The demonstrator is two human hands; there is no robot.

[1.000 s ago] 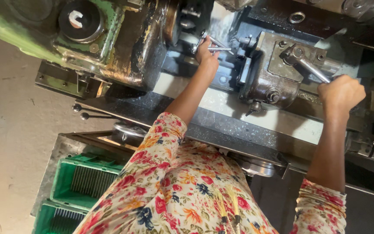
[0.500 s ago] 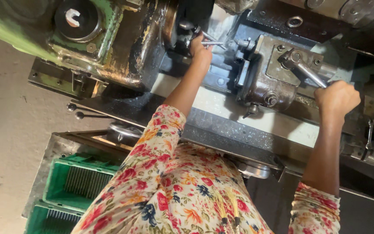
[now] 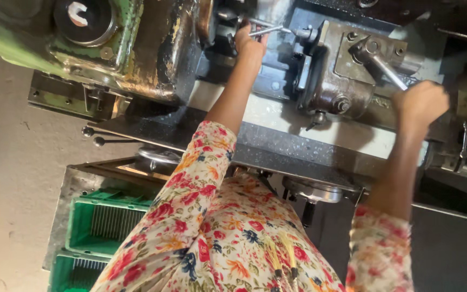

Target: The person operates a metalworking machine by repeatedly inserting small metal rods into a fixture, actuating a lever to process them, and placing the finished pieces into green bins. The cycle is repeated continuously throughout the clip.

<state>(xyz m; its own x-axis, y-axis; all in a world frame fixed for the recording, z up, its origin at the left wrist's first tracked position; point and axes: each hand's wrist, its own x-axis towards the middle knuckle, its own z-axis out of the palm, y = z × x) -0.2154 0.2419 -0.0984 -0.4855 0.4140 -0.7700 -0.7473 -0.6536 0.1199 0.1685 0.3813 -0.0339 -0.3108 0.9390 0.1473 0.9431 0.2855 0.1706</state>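
I look down at a green and dark metal lathe (image 3: 136,48). My left hand (image 3: 248,42) reaches into the machine near the chuck and pinches a thin shiny metal rod (image 3: 268,30). My right hand (image 3: 422,103) is closed around the end of a steel lever handle (image 3: 387,73) that rises from a grey tool block (image 3: 347,70). Both arms wear floral sleeves.
A green plastic crate (image 3: 106,221) with several thin metal pieces stands on the floor at lower left, a second green crate (image 3: 74,270) below it. Two ball-ended levers (image 3: 95,136) stick out from the machine's left side. A round metal bowl (image 3: 314,190) sits under the bed.
The view has shifted so the machine sits higher in frame. My left hand stays at the chuck with the rod; my right hand keeps its grip on the lever, slightly lower.
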